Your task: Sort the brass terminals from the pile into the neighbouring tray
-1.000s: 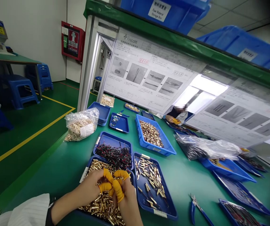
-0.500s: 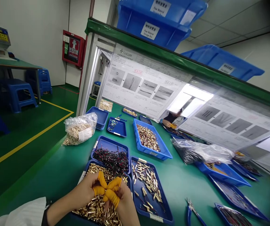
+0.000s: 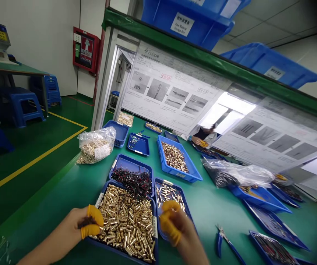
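Observation:
My left hand, with yellow finger cots, pinches a dark little bundle of thin wires at the left edge of a blue tray heaped with brass sleeves. To the right, my right hand is blurred by motion, hovering over a second blue tray of assembled brass pieces. Its fingers curl inward; anything they hold is not visible. Behind the brass sleeves, a tray of red and black wires sits.
A bag of brass parts lies at the left. A deeper blue bin of parts stands behind. Blue-handled pliers lie to the right. More trays and a plastic bag fill the right side. Another person sits across the bench.
My hands were joined together over the brass sleeve tray; they have now parted, the left moving to the tray's left edge and the right swinging over the right-hand tray.

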A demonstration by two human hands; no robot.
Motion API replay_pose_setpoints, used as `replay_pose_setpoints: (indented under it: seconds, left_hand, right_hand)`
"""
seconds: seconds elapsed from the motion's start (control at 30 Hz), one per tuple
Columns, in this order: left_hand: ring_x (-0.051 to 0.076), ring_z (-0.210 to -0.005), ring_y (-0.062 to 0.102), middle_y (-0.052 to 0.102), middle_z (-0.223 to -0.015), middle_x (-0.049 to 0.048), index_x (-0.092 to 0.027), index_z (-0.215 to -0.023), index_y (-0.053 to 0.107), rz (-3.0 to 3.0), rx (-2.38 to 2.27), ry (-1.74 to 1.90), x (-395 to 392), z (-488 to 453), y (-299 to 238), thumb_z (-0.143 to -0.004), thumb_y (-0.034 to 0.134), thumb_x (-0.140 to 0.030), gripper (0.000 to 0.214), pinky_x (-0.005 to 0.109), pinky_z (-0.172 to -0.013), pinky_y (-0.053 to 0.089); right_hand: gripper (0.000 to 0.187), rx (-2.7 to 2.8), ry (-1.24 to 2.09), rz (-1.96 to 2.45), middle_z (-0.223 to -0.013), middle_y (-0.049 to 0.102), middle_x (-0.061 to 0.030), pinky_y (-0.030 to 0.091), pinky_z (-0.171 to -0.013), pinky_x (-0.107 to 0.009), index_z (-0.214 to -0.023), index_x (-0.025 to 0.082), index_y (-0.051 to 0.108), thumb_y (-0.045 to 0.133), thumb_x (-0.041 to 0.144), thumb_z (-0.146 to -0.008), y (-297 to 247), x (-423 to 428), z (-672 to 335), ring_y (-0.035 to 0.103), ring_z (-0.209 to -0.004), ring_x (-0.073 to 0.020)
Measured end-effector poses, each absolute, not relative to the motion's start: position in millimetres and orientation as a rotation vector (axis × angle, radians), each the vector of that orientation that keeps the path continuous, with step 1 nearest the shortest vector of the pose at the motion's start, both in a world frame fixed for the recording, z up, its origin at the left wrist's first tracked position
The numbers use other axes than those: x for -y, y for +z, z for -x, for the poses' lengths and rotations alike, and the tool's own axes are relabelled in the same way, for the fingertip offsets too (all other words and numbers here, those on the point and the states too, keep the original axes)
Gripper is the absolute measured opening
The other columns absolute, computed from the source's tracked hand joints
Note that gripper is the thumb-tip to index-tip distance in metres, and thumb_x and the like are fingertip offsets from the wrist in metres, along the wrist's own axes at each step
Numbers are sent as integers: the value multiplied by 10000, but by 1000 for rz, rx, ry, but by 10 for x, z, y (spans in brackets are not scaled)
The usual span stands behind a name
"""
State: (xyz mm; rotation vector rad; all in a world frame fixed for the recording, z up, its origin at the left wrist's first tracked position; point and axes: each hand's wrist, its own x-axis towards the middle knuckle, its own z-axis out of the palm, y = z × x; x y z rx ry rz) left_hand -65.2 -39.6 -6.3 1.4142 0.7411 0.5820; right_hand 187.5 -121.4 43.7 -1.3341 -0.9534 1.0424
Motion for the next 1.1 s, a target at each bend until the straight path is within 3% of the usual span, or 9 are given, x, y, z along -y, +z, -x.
replay_pose_setpoints:
  seconds: [0.17,0.3,0.4,0.53,0.67,0.73,0.83,1.0,1.1]
  left_hand:
    - [161,-684,523,541,-717,-12,-195,-744,563,-1548,-717,652,283,398,34,-742,583,-259,68,246,-618,423]
    - [175,-752,530,565,-769,-1,-194,-753,540,-1732,-755,596,281,208,9,-749,562,-218,33,259,-671,429]
    - [204,-881,520,564,-929,32,-208,-943,526,-1843,-790,530,208,210,-30,-765,562,-217,182,303,-775,430]
    - [257,-1125,380,482,-1164,51,-240,-1038,524,-2039,-895,466,106,265,-104,-768,535,-149,284,379,-912,355]
    - [236,-983,460,546,-969,30,-222,-845,564,-2104,-863,479,106,241,-153,-749,441,-43,237,342,-805,400]
    - [232,-904,483,559,-886,27,-215,-757,559,-2072,-867,533,111,213,-146,-735,434,-49,209,316,-740,407]
    - [224,-790,506,566,-771,18,-208,-663,552,-1982,-875,575,73,149,-90,-715,464,-93,154,290,-663,404]
    - [204,-758,540,597,-781,16,-201,-720,571,-1925,-849,607,-18,-56,39,-716,458,-129,134,267,-649,422]
    - [195,-787,556,612,-829,24,-195,-768,564,-1840,-840,657,-14,-143,74,-724,421,-126,164,258,-674,436]
  right_hand:
    - [378,1163,933,1419,-666,572,10,405,-473,-223,-959,227,581,632,502,-705,437,1113,-1654,495,-503,-111]
    - [254,1324,982,1441,-611,553,15,390,-458,-222,-795,206,576,588,455,-744,111,1031,-1158,505,-494,-122]
    - [270,1257,832,1584,-574,551,8,373,-421,-219,-750,201,552,508,466,-767,87,1039,-1426,494,-468,-131]
    - [217,1253,404,1898,-770,594,-71,412,-524,-299,-854,180,594,560,340,-711,272,1068,-2142,535,-604,-197]
    - [151,1437,266,1978,-742,602,-54,436,-549,-315,-794,198,635,490,228,-760,243,942,-2052,536,-582,-192]
    - [148,1618,296,1947,-680,618,-19,438,-531,-272,-701,228,642,518,169,-758,140,840,-1762,567,-583,-182]
    - [183,1748,187,2021,-720,624,-58,410,-542,-288,-673,201,625,502,89,-750,25,737,-1439,587,-640,-223]
    - [159,1770,42,2189,-729,628,-54,376,-527,-263,-681,200,586,516,66,-731,4,739,-1415,603,-645,-219]
    - [149,1688,-10,2315,-786,635,-110,397,-510,-285,-769,169,589,514,52,-714,-19,744,-1400,618,-656,-258]
